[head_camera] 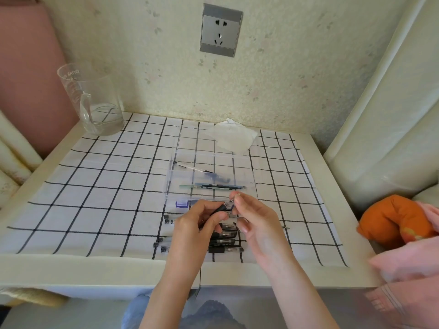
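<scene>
At the far left corner of the bench [71, 269], a clear glass measuring jug [95, 103] is standing upright on the white cloth with black grid lines [95, 186], with a little water sitting in its bottom. Moving right along the near edge, a row of black-and-clear gel pens [223, 243] is lying side by side on the cloth, partly hidden under the hands. Just beyond them, a small purple plastic piece [182, 204] is resting at the near left corner of the box.

The left hand [194, 224] is hovering over the pen row, its grip closing round the black barrel of a slim black-and-clear pen [222, 207]. That pen is being held in the air above the row, near the middle of the bench's near edge, tilting up to the right. The right hand [256, 219] is meeting it there, its grip pinching the pen's clear upper end between thumb and forefinger.

Behind the hands, a clear plastic storage box [244, 167] is sitting open near the bench's centre, holding a few pens and pencils [213, 186] lying crosswise. A crumpled white tissue [234, 136] is lying against the far edge. Off the right edge, an orange fabric bundle [394, 219] is resting.
</scene>
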Available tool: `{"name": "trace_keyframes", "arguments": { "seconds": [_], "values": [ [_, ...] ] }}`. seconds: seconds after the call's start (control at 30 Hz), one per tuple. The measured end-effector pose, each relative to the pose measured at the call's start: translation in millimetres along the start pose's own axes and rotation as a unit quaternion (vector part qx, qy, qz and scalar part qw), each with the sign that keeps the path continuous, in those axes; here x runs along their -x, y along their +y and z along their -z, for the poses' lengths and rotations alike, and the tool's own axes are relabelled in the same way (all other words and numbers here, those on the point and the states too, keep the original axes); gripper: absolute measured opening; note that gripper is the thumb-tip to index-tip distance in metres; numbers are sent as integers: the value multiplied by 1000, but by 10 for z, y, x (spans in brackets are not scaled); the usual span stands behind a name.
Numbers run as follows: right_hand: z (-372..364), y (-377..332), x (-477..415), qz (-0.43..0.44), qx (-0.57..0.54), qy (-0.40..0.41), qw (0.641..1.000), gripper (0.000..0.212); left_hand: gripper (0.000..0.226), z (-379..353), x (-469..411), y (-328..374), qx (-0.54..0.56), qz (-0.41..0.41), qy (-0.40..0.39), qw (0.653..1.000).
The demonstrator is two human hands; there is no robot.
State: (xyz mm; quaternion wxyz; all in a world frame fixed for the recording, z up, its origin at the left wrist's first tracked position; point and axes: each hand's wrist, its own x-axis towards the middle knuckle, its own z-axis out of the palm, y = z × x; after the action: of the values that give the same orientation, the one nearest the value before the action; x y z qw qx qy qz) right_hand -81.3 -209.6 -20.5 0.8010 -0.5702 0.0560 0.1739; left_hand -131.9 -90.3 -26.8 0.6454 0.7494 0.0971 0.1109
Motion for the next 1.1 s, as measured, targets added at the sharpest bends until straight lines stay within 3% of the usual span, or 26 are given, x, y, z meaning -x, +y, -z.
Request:
{"name": "trace_keyframes", "arguments": {
  "seconds": [0.17,0.27,0.33,0.43,0.5,0.57,0.73,0.97,1.1],
  "values": [
    [102,-77,4,7,-26,29,999,20,19,-7,-6,-5,3,5,5,1000],
    [199,-113,32,44,104,61,992,14,19,-7,-1,-6,5,8,7,1000],
    [294,-55,88,111,308,72,942,7,18,-2,-2,-12,6,12,9,1000],
    [458,148,188,180,568,76,800,8,17,-4,-11,-16,5,12,9,1000],
    [513,235,242,183,617,81,761,10,19,-11,-12,-14,3,10,8,1000],
    [546,280,264,186,627,87,751,11,21,-13,-6,-10,0,8,8,1000],
    [576,342,266,190,612,83,763,11,19,-9,-4,-8,-1,9,6,1000],
    [553,256,261,136,520,59,841,23,20,-21,0,-19,-10,13,-7,1000],
    [471,103,295,145,434,61,887,15,18,-23,0,-23,-9,15,-15,1000]
  ]
}}
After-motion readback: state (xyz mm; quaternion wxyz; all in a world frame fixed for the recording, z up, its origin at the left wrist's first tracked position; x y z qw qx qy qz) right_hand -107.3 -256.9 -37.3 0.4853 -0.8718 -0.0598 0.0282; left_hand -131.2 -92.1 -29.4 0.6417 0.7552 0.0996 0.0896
